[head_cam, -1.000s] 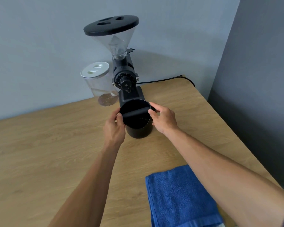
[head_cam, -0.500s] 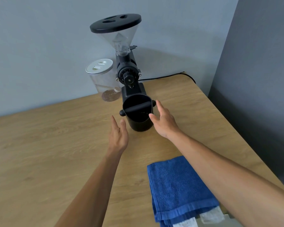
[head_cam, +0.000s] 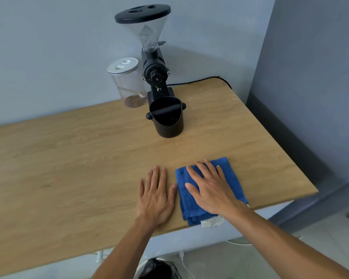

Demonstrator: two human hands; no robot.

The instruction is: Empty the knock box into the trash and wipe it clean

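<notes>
The black knock box stands upright on the wooden table, directly in front of the coffee grinder, with its knock bar across the top; nobody touches it. A folded blue towel lies near the table's front edge. My right hand rests flat on the towel with fingers spread. My left hand lies flat on the bare wood just left of the towel, holding nothing. A trash bin with a black liner shows below the table edge, partly hidden by my left forearm.
A black coffee grinder with a clear hopper stands at the back by the wall. A clear jar with a white lid sits to its left. A black cable runs off the back right corner. A grey wall borders the right.
Both hands let go of the knock box and drew back to the front edge. My right hand came down on the towel, my left on the table. The view pulled back.
</notes>
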